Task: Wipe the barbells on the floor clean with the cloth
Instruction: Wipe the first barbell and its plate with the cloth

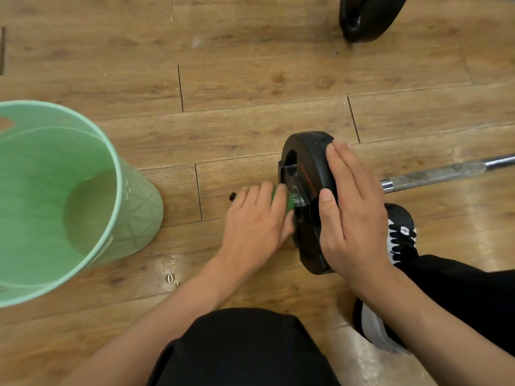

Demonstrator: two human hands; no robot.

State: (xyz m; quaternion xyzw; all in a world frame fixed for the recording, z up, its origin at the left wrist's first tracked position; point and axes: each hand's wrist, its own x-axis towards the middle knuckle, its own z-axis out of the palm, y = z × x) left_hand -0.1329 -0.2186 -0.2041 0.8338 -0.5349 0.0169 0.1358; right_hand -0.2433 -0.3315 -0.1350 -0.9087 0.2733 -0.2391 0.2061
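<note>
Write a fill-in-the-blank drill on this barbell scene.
1. The right hand lies flat on the black ____.
2. The left hand grips a green thing at the end of the ____.
3. Left of both hands stands a pale green ____.

Missing words: plate; bar; bucket.

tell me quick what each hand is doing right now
Left hand: closed round the green cloth.
Right hand: open, flat on the weight plate.
</note>
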